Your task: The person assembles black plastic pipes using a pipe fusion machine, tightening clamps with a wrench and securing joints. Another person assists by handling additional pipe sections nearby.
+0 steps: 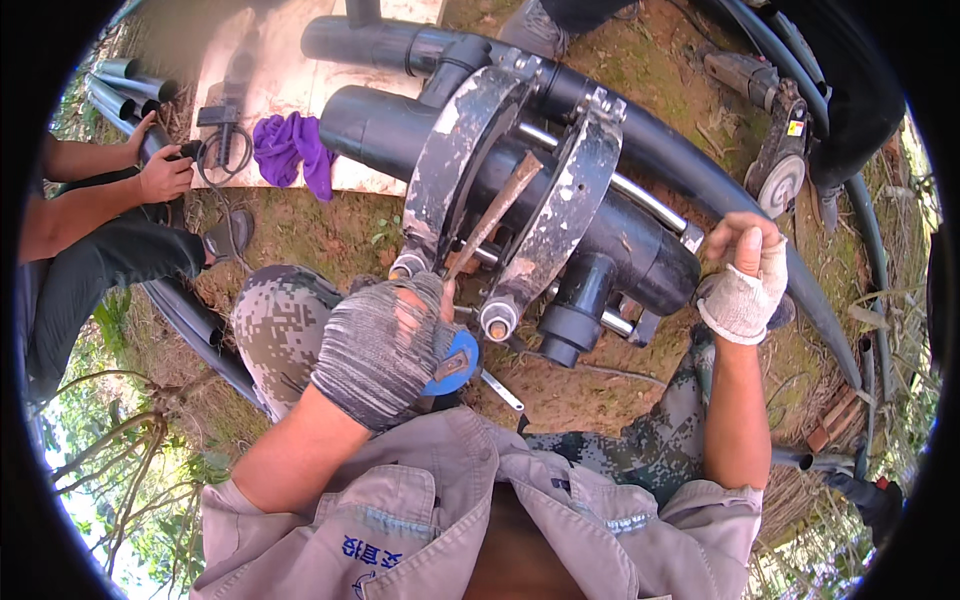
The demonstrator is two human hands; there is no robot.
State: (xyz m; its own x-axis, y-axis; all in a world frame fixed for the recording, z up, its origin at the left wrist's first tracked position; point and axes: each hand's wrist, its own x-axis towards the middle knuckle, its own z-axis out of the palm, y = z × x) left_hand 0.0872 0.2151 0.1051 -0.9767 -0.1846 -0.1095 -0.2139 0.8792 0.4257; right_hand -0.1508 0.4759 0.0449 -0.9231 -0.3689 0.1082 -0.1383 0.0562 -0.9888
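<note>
My left hand, in a grey knitted glove, is closed round the lower end of a rusty flat bar. The bar slants up between the two scuffed black clamp rings of a pipe-clamping frame. Inside the rings lies a thick black plastic pipe with a short branch outlet pointing toward me. Beside the pipe's right end, my right hand is raised in a white glove with bare fingertips, loosely bent and apart, holding nothing visible. A blue piece shows partly behind my left hand.
On the left, another person's hands hold a small black object near a purple cloth on a pale board. A long curved black pipe runs behind the frame. At right lies an angle grinder; bricks sit lower.
</note>
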